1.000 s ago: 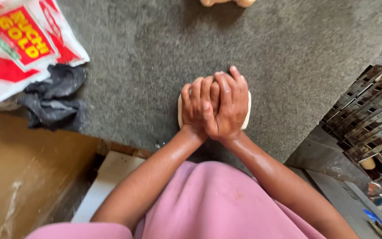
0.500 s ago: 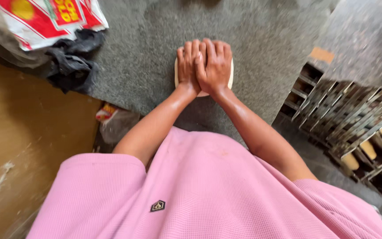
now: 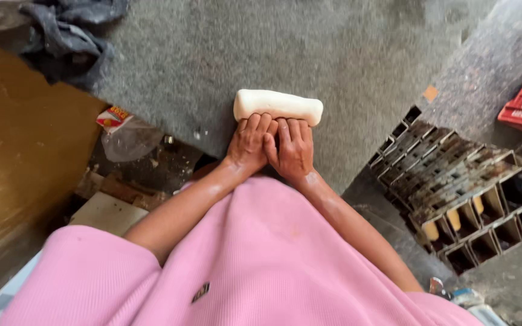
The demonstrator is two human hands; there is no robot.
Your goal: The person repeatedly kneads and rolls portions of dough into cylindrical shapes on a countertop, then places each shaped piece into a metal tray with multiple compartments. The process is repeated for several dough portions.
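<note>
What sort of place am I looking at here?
Most likely a small bakery work area: both hands press a pale log of dough on a grey stone worktop, beside stacked blackened metal loaf tins.

The dough roll is a pale, smooth log with rounded ends, lying crosswise on the grey stone worktop. Both palms sit at its 6 o'clock edge, left hand and right hand side by side, fingertips touching it.

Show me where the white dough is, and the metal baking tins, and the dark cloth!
dough (image 3: 278, 106), head view, middle of the log's top.
baking tins (image 3: 460, 187), head view, centre of the stacked tins.
dark cloth (image 3: 70, 36), head view, middle of the crumpled heap.
</note>
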